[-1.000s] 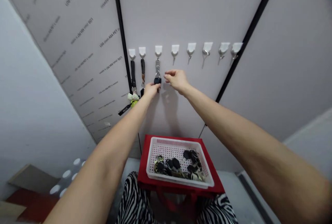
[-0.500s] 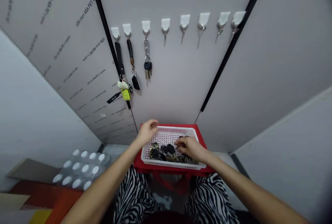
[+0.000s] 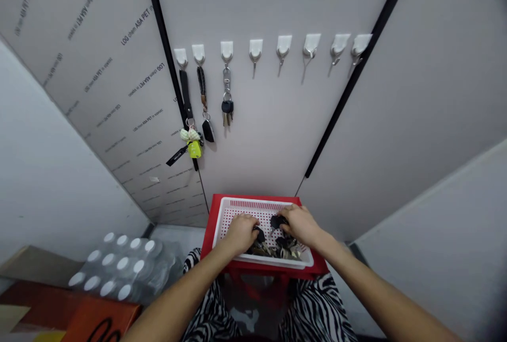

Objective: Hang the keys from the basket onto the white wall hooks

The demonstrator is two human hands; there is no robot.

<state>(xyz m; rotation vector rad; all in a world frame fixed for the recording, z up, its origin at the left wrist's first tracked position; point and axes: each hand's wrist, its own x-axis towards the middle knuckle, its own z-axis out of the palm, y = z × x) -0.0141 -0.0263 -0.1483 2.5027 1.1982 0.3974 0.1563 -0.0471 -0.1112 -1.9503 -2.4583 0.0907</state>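
Observation:
A white perforated plastic basket (image 3: 224, 215) holds a heap of metal keys (image 3: 263, 249), some with black heads. My right hand (image 3: 299, 223) is closed on a black-headed key (image 3: 276, 221) above the basket's right side. Down in the left half, my left hand (image 3: 241, 233) has its fingers curled over the pile, at another black-headed key (image 3: 260, 234). Its palm and part of the heap are hidden from me, and so is its exact grip.
The basket stands on a red stool (image 3: 208, 228). White wall hooks (image 3: 255, 48) run in a row above; the three leftmost carry key sets (image 3: 227, 107), one with a yellow-green fob (image 3: 194, 149). Capped bottles (image 3: 122, 262) and an orange box (image 3: 99, 321) lie lower left.
My left hand has moved down and right, from the basket's upper left edge into the keys. My right hand has moved slightly right and now lifts a black-headed key. The view has tilted slightly.

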